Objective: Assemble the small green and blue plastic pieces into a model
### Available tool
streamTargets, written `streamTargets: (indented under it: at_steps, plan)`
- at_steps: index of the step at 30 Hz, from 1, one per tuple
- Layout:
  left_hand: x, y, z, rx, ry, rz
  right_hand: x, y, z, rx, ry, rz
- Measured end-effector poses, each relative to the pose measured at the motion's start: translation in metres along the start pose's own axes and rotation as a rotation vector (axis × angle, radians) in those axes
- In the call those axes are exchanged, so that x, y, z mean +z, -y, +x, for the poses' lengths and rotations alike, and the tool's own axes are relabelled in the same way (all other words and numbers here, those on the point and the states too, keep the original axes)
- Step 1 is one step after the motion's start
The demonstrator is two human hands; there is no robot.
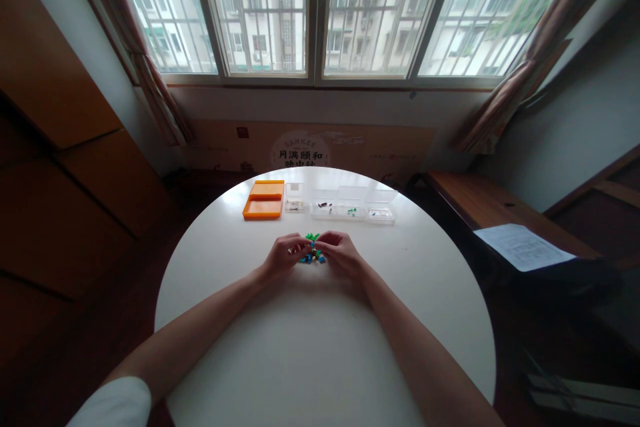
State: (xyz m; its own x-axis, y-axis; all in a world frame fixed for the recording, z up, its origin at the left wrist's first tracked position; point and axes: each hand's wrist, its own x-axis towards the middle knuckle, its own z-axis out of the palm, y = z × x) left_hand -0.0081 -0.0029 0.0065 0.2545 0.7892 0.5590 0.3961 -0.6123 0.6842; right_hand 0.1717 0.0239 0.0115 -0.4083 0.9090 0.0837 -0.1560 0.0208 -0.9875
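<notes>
Seemed to pinch a blue piece (pixel 313 245) between left hand (pixel 286 253) and right hand (pixel 343 251), close together. Looked unfinished, with a loose pile (pixel 314 258) left below both, bits (pixel 352 212) in boxes (pixel 327 217) beyond.

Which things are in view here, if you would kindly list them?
Small pieces: uncounted, green, blue, others, between hands
Orange box: one, orange, table's far side
Clear boxes: several, transparent, right of that
Table: one, white, centre
Window: one, pale, top
Buildings: count unclear, pale, outside
Curtains: two, pinkish, beside window
Printed panel: one, tan, below window
Cabinet: one, brown, left
Bench: one, brown, right
Paper: one, white, right
Sleeve: one, white, lower left
Left hand: one, bare, at pieces
Right hand: one, bare, at pieces
</notes>
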Motion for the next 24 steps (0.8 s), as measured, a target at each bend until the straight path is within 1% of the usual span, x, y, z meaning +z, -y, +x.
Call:
streamTargets:
  at_steps: [12, 18, 21, 24]
  plan:
    - [-0.0009, -0.0026, 0.0007, 0.032, 0.019, 0.018, 0.0015, 0.0032, -0.0012, 0.017, 0.022, -0.001]
    - [-0.0012, -0.0032, -0.0017, 0.051, -0.03, 0.079, 0.0019, 0.005, -0.0021, 0.021, 0.0, -0.002]
    - [-0.002, -0.0044, -0.0026, 0.085, -0.001, 0.103, 0.0021, 0.0055, -0.0021, 0.02, 0.014, -0.014]
    - [-0.0029, -0.0054, -0.0027, 0.088, 0.01, 0.12, 0.0022, 0.0055, -0.0015, 0.016, 0.02, -0.037]
